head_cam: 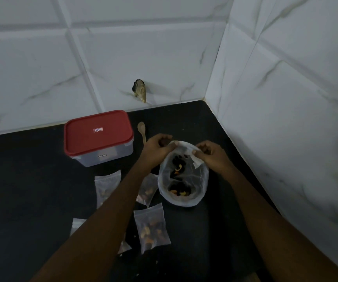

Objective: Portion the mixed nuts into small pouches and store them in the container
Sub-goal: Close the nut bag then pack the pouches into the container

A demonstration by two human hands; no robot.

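Your left hand (157, 147) and right hand (208, 152) each pinch the rim of the translucent plastic bag of mixed nuts (183, 180), mid-worktop near the right edge. Uneven pull could tip it, spilling nuts onto the black worktop (31, 180).

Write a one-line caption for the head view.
Both hands pinch the nut bag beside filled pouches and a lidded container.
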